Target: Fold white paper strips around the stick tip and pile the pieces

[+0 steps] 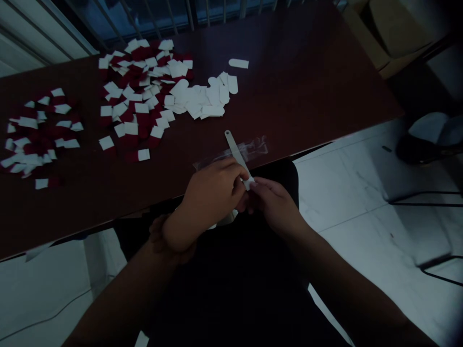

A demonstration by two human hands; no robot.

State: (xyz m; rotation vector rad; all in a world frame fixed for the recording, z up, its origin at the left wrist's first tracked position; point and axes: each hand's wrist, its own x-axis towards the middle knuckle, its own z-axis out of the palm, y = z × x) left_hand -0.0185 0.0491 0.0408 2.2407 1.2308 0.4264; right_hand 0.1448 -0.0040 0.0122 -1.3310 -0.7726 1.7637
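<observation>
My left hand [213, 190] and my right hand [271, 200] meet just off the near edge of the dark brown table [307, 86]. Both are closed in a pinch on the near end of a thin pale strip [234, 147] that points up and away over the table edge; the strip has a small hole at its far tip. A small white piece [249, 183] shows between the fingertips. A clear plastic wrapper [249, 148] lies on the table right behind the strip.
Heaps of red-and-white tags [139, 91] and another heap [36, 137] lie at the left. A pile of white rounded pieces [202, 99] sits mid-table, one lone piece [238, 63] behind it. A chair frame [427, 202] stands on the pale floor to the right.
</observation>
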